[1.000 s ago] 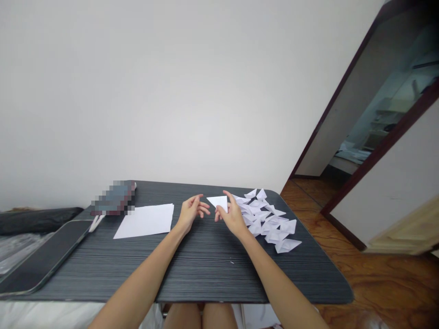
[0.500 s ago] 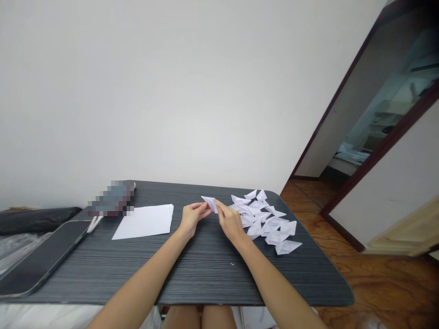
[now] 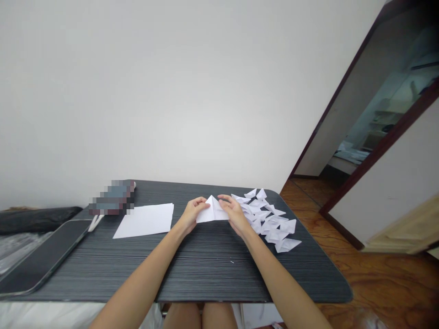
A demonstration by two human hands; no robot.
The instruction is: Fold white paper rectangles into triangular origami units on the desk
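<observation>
A white folded paper boat [image 3: 213,214] is held above the middle of the dark table, its pointed peak up and its lower edge spread wide. My left hand [image 3: 191,214] pinches its left end, thumb on the near face and fingers behind. At the right end, my right hand [image 3: 236,214] grips it with the thumb in front, while the upper fingers stick out past the paper. Just beyond my right hand lies a cluster of finished-looking white paper boats [image 3: 274,220], several of them overlapping.
A stack of white paper sheets [image 3: 146,221] lies left of my hands on the dark table [image 3: 206,274]. A tablet-like dark slab [image 3: 44,258] and a blurred-out device [image 3: 113,198] with a white cable [image 3: 95,222] are farther left. A wall rises behind the table.
The paper boat was narrow and slanted between my fingertips; now it is spread wide and faces me, peak upward. My hands have moved slightly apart, one at each end.
</observation>
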